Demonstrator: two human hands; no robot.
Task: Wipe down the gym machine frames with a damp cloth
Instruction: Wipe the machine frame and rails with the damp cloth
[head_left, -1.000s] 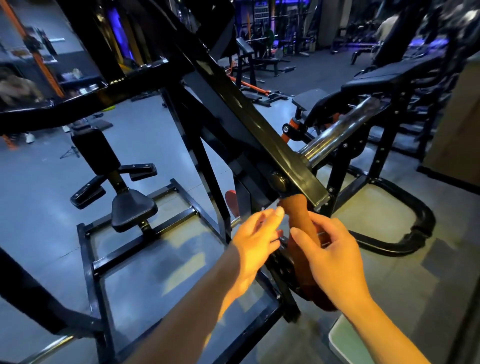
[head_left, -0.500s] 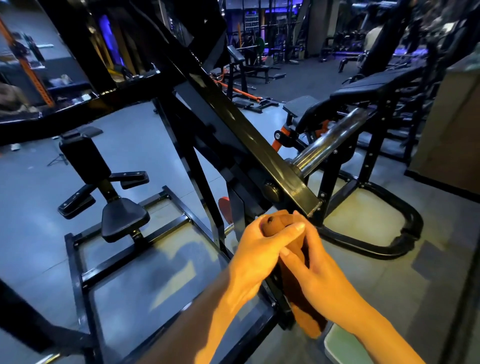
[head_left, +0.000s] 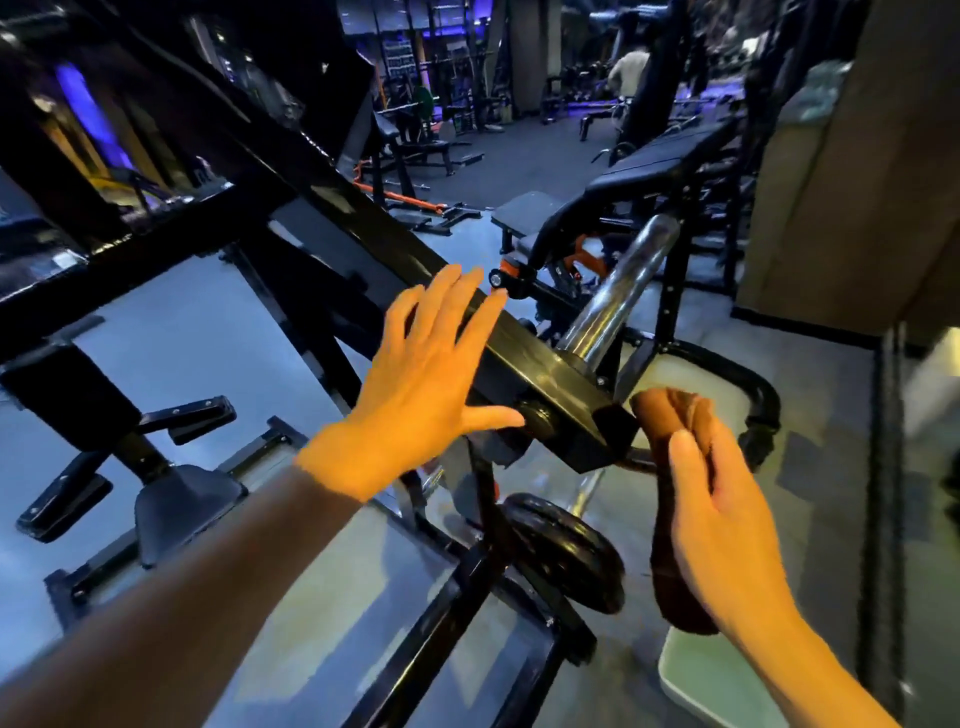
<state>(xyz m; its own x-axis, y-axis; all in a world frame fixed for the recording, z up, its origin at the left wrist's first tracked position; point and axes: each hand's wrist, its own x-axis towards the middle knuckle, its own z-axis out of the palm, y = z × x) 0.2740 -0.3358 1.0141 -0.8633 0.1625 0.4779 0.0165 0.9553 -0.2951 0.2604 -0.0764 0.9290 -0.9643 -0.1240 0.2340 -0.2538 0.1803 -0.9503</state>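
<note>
Now, nearest me at lower right of the frame, my right hand (head_left: 727, 525) grips the brown cloth (head_left: 670, 415), fingers (head_left: 680, 467) curled round it, the bundle's top just beside the end of the black frame arm (head_left: 545, 374). Half a second ago both hands were bunched on the cloth; since then my left hand (head_left: 415, 384) has let go and lies at centre frame, fingers spread flat against the arm. I judge the cloth is folded ready and wiping this bar comes next. A pale green container (head_left: 711, 680) sits at bottom right; its contents I cannot tell. Further up, the chrome bar (head_left: 618, 296) is untouched.
</note>
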